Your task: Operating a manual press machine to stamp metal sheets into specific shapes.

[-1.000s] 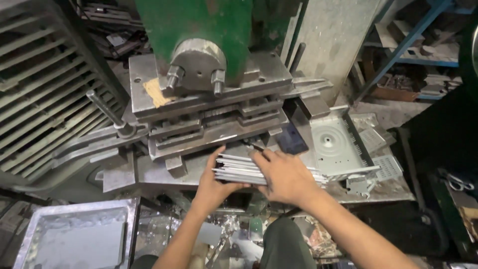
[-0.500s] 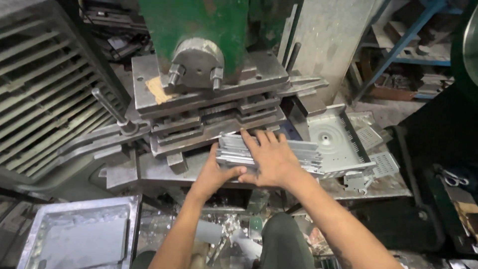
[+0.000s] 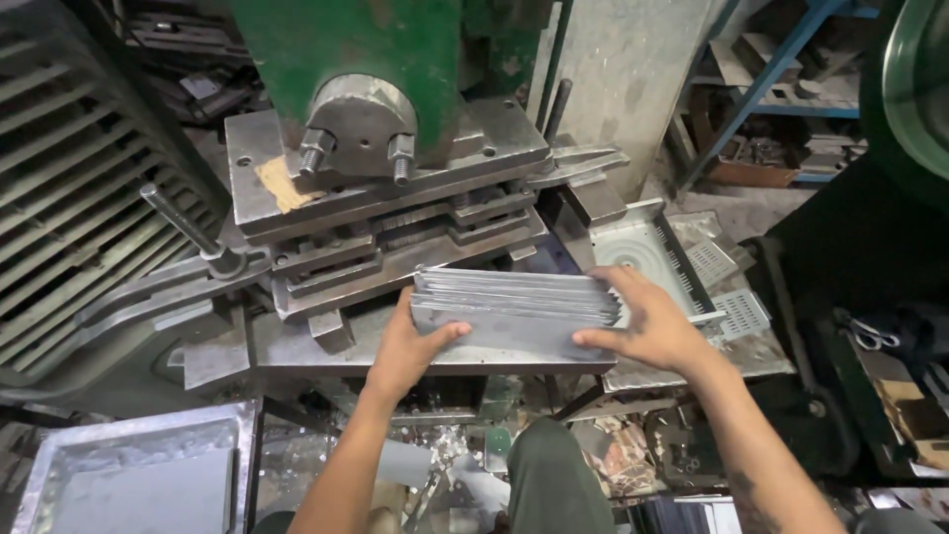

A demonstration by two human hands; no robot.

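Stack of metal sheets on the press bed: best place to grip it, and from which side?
Grip the stack of metal sheets by its two short ends, hands coming from the near side. It lies long-side toward the person; left hand and right hand already clamp those ends, keeping loose sheets squared.

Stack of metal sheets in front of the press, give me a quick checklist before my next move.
1. Left hand grips the stack of metal sheets at its left end: ok.
2. Right hand grips its right end: ok.
3. Sheet edges aligned: not ok, top edges fanned.
4. Both hands outside the press die: ok.
5. Die gap free of parts: cannot tell.
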